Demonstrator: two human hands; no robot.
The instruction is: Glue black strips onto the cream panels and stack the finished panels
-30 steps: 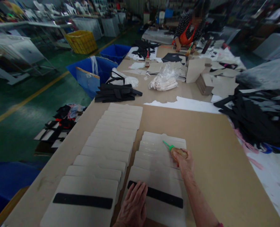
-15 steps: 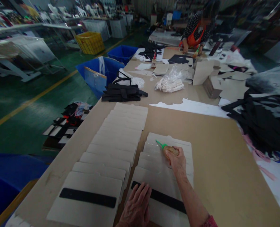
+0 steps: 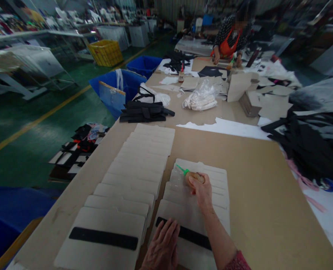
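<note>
Squeeze bottle (image 3: 193, 177), amber with a green nozzle (image 3: 182, 170), sits in the right hand (image 3: 201, 191), whose fingers are closed around its body. It is tipped low, with the nozzle pointing away and to the left over the far end of the right column of cards (image 3: 214, 176). That low tilt probably keeps the tip close to the card surface. The left hand (image 3: 163, 247) lies open and palm down on the nearest card of that column, fingertips at the left end of a black strip (image 3: 196, 238). It seems to be pinning the overlapped cards so they do not slide. The bottle is thus beyond the left hand and slightly to its right, with several cards between them.

A second column of white cards (image 3: 143, 157) runs alongside on the left, laid like shingles so that one band of each shows. Its nearest card carries its own dark strip (image 3: 103, 238). Both columns rest on the brown tabletop (image 3: 253, 180). A stack of black strips (image 3: 143, 111) lies beyond them, and a co-worker (image 3: 229, 37) bends over the far end.
</note>
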